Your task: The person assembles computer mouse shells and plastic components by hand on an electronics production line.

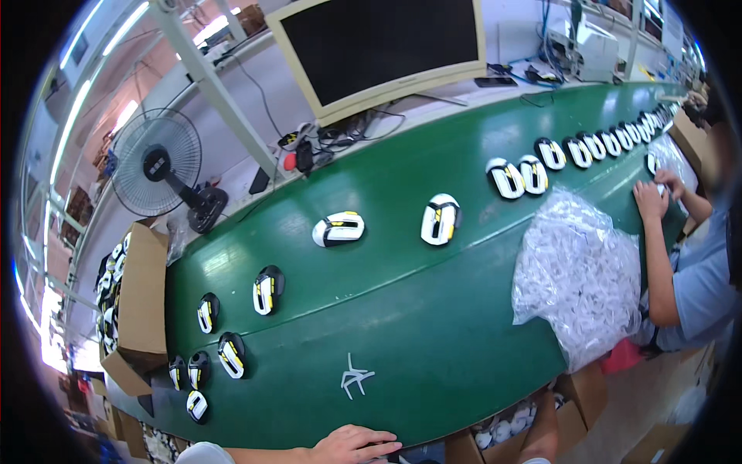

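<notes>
Where my right forearm [542, 435] drops past the table edge, an open brown cardboard box [573, 424] holds white rounded plastic parts [502, 429]; thin white strips [356, 376] lie loose beyond my left hand [352, 446]. Surface: glossy green tabletop [440, 340], bearing black-white-yellow oval plastic units [340, 230]. Beyond: cream-framed black-screened monitor [382, 46]. Left fingers [376, 437]: loosely extended, slightly apart, resting at the near edge. Right fingers: hidden; I cannot tell.

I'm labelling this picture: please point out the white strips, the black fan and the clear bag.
White strips [356, 377]: head view, middle of the crossed pile.
Black fan [157, 164]: head view, hub of the round guard.
Clear bag [576, 274]: head view, its filled middle.
</notes>
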Motion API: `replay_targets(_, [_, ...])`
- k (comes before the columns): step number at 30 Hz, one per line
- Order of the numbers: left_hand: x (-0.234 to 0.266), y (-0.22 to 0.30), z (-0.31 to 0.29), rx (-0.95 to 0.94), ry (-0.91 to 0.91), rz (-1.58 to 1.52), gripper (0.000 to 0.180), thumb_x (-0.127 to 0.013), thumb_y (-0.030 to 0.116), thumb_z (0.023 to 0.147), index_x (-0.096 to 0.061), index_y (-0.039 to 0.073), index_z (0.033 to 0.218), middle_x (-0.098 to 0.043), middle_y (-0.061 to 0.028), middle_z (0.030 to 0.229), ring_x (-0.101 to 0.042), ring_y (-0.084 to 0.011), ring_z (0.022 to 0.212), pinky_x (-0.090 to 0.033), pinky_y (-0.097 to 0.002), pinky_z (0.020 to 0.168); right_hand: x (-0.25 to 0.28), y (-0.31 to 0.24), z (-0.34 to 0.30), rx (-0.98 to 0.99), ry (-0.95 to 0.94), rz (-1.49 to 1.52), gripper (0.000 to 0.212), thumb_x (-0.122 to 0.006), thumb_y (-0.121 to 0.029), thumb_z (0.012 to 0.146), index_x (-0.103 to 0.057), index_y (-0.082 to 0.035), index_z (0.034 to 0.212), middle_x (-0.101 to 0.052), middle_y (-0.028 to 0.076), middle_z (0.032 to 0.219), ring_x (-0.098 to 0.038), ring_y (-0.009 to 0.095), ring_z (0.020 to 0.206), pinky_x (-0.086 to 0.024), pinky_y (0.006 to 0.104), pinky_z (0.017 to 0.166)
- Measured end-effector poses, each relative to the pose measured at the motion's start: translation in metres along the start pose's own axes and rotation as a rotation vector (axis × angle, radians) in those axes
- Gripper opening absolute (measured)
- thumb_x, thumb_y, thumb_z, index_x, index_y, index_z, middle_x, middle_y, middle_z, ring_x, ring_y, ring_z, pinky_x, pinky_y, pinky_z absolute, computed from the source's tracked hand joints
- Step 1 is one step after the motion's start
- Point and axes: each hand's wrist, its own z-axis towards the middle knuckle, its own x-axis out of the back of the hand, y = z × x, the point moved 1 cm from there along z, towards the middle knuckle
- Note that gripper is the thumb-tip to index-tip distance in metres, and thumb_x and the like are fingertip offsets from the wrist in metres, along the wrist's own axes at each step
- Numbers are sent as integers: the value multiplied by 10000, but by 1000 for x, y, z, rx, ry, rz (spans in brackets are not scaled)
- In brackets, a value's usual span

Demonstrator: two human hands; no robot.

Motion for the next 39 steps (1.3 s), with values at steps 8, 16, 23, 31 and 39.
replay_targets(8, [3, 3, -1, 141, -84, 8, 447, -800, 191, 977, -772, -8, 1376, -727, -304, 1449, -727, -486, 1272, -596, -558, 1040, -34, 1, -6, -26, -42, 253, 931, -858, -444, 903, -508, -57, 1675, -577, 216, 1656, -563, 426, 1487, -479, 499, 1234])
replay_targets(16, [14, 5, 2, 163, -97, -43, 479, -777, 214, 1015, -738, 4, 1443, -687, -283, 1520, -687, -477, 1325, -555, -583, 1091, -57, 39, -42, -146, -15, 557, 891, -854, -404, 918, -521, -41, 1660, -592, 210, 1640, -570, 418, 1478, -477, 485, 1230])
replay_targets(23, [15, 14, -2, 217, -73, -14, 510, -763, 200, 1042, -683, 53, 1524, -627, -244, 1597, -603, -455, 1422, -488, -576, 1166, -64, 59, -86, -234, 35, 856, 855, -851, -368, 931, -531, -28, 1647, -604, 205, 1625, -577, 410, 1471, -477, 474, 1227])
replay_targets(31, [16, 25, -3, 304, -70, -1, 591, -773, 228, 1048, -636, 112, 1612, -584, -209, 1665, -534, -444, 1522, -434, -573, 1256, -9, 50, -174, -159, 273, 1197, 711, -789, -151, 940, -553, -14, 1596, -691, 136, 1470, -655, 342, 1347, -547, 467, 1124])
replay_targets(39, [7, 10, -1, -181, 137, -97, 568, -851, 144, 981, -686, 78, 1521, -702, -154, 1497, -712, -341, 1269, -587, -456, 1063, 124, -33, -287, 100, 363, 1262, 705, -836, -272, 893, -611, -32, 1516, -734, 95, 1321, -737, 261, 1177, -609, 426, 1012])
